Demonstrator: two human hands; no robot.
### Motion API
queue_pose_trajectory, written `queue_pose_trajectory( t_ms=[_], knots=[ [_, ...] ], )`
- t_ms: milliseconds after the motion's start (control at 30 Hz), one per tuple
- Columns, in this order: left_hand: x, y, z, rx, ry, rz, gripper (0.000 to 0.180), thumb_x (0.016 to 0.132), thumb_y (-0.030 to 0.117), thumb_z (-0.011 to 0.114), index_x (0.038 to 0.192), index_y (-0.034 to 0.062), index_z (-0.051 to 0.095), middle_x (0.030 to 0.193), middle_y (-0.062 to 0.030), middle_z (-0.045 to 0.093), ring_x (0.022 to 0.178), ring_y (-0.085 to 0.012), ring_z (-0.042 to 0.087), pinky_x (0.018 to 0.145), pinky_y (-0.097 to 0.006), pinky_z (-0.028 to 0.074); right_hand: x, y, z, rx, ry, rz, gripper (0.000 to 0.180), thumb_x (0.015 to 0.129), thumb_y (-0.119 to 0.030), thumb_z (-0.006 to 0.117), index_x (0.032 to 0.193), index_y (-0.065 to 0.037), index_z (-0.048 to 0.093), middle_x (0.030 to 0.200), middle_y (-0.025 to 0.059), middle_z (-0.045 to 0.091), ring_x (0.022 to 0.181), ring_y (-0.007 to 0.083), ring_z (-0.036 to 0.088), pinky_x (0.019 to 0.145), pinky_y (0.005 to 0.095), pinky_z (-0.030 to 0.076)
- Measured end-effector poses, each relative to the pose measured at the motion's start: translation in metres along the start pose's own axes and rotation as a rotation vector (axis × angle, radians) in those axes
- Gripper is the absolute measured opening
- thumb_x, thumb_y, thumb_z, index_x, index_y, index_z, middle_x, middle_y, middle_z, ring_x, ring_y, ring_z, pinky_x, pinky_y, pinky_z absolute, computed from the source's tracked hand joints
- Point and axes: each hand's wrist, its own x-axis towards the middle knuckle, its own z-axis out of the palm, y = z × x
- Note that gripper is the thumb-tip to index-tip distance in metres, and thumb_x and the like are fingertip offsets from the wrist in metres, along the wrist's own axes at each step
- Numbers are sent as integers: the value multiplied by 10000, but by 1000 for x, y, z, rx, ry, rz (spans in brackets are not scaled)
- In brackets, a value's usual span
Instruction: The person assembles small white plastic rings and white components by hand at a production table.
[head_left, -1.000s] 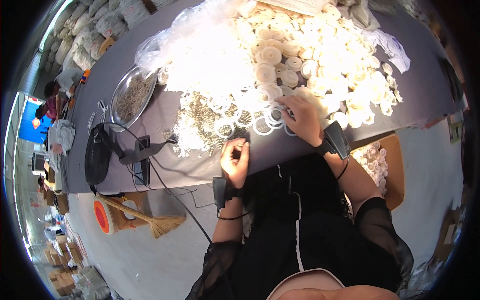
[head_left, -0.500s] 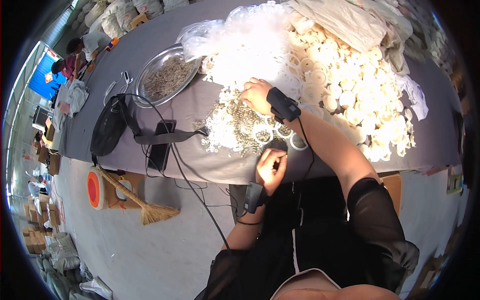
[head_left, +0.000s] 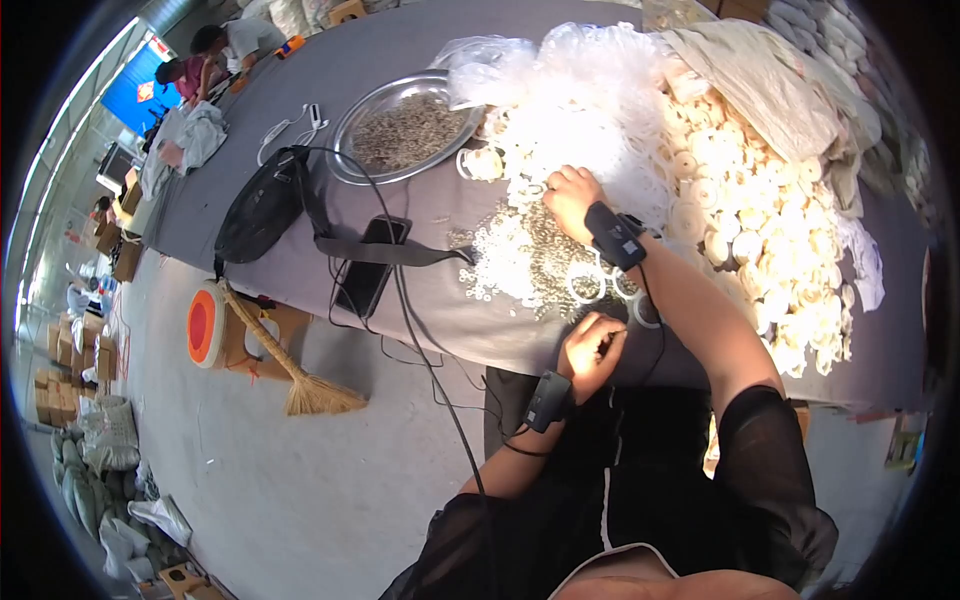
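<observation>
Right hand (head_left: pixel 570 195) is reaching into the white ring pile (head_left: pixel 520 255) on the grey table (head_left: pixel 400 50), left hand (head_left: pixel 592 345) curling closed at the table's near edge.

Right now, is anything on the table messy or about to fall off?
Yes. A phone lies at the table's near edge, its end poking over, cables hanging down past it. Small white rings are scattered loose beside it instead of staying in the pile that the right hand reaches into.

White rings (head_left: pixel 520 255) on a grey table (head_left: pixel 420 60), silver bowl (head_left: pixel 405 125), black bag (head_left: pixel 262 205), orange-and-white disc (head_left: pixel 203 325).
</observation>
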Motion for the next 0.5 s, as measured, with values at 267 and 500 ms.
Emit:
queue_pose_trajectory(
  t_ms=[267, 500],
  knots=[
    [-1, -1, 1, -7, 21, 23, 108, 754, -28, 619, 851, 6, 585, 775, -71, 556, 603, -127, 525, 535, -229, 420, 35, 2, -5, -40, -170, 52, 58, 637, -113, 619, 677, -140, 653, 756, 28, 615, 864, 204, 545, 735, 319, 416],
    [0, -5, 2, -3, 30, 54, 115, 749, -36, 617, 853, 1, 584, 784, -74, 567, 607, -137, 538, 539, -237, 430, 65, -8, 29, 143, -231, 141, 72, 676, -121, 599, 712, -99, 658, 735, 64, 639, 854, 242, 574, 748, 335, 456]
  ],
)
